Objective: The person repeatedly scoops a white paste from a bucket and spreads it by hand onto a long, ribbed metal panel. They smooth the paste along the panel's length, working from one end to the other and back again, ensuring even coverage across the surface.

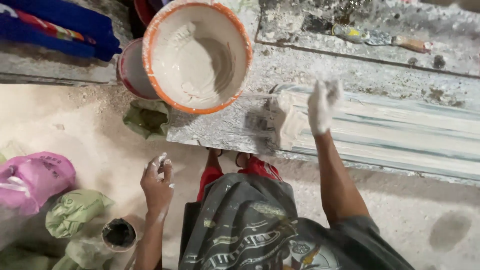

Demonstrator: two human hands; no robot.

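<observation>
My right hand (321,104), coated in white plaster, presses on a long ribbed plaster moulding (400,132) that lies along the work slab (220,127). Its fingers are bent and blurred; whether they hold anything is unclear. A smear of wet white plaster (287,120) sits just left of that hand. My left hand (157,182) hangs free over the dusty floor, fingers loosely apart, with white plaster on the fingertips and nothing in it. An orange-rimmed basin (197,55) holding white plaster stands at the slab's left end.
A red bowl (131,70) sits behind the basin. A scraper (382,39) lies at the far edge. Pink (32,177) and green bags (75,212) and a small round tin (119,234) lie on the floor at left. A blue object (60,27) is top left.
</observation>
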